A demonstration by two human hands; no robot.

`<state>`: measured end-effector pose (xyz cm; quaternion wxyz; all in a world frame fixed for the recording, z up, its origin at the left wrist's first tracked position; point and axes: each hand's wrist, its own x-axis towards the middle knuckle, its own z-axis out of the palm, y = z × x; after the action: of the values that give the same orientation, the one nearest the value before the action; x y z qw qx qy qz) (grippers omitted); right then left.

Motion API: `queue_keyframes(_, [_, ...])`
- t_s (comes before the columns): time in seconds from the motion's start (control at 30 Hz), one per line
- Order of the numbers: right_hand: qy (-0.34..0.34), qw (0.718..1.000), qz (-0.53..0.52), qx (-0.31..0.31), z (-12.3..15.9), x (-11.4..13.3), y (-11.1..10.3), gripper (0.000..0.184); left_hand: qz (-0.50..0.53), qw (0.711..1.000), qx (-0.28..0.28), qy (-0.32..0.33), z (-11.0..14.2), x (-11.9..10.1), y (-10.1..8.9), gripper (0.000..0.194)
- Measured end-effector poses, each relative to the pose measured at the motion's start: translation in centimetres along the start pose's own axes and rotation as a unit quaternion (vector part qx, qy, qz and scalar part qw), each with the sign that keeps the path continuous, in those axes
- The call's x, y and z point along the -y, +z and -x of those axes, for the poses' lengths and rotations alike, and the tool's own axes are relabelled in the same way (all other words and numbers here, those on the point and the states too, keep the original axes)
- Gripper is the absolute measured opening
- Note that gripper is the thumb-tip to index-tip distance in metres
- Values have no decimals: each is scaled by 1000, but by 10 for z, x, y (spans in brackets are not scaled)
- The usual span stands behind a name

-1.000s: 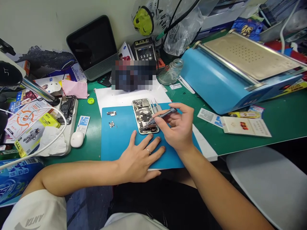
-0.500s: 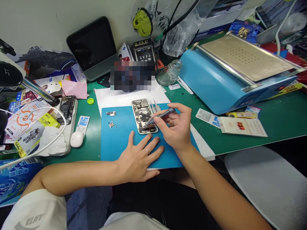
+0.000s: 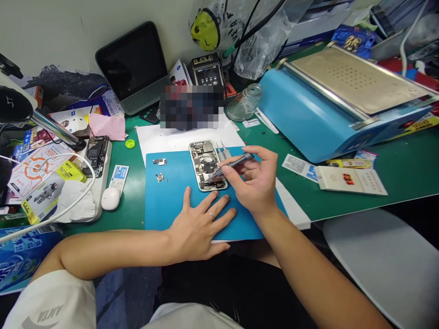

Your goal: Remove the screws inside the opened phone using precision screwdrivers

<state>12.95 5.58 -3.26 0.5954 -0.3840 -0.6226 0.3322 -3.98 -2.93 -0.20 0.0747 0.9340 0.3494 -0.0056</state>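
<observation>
An opened phone (image 3: 202, 157) lies on a blue mat (image 3: 164, 205), its inner parts exposed. My right hand (image 3: 255, 183) pinches a slim dark-grey screwdriver (image 3: 242, 160), tilted so that its tip reaches the lower part of the phone; exact contact at the tip is too small to tell. Below the phone, my left hand (image 3: 200, 224) rests on the mat with fingers spread, holding nothing. Small metal parts (image 3: 159, 177) lie on the mat to the left of the phone. Two thin-tipped tools (image 3: 222, 153) lie at the phone's right side, partly behind my right hand.
A blue machine with a metal plate (image 3: 308, 114) stands at the right, near a glass jar (image 3: 245, 103). Farther back is a dark screen (image 3: 132, 61). At the left are an earbud case (image 3: 110, 198), another opened phone (image 3: 94, 157), boxes and a white cable (image 3: 92, 178).
The camera view shifts slightly and returns. The screwdriver stays over the lower part of the phone with very little movement, and my left hand keeps its place on the mat.
</observation>
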Motion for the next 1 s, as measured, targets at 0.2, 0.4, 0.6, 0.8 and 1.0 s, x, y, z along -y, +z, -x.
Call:
queue_keyframes(0.2, [6,1000,10,-6,0,0,-1,42,-3,1000,1,-7,1,-1,0,71])
queue_keyframes(0.4, [0,1000,9,-5,0,1,-1,42,-2,1000,6,-14,0,-1,1,72])
queue_keyframes(0.6, [0,1000,19,-1,0,1,-1,42,-3,1000,2,-11,0,-1,1,73])
queue_keyframes(0.8, [3,1000,11,-6,0,1,-1,42,1,1000,11,-16,0,-1,0,71])
queue_keyframes(1.0, [-4,1000,5,1,0,1,-2,42,8,1000,12,-16,0,-1,-1,70])
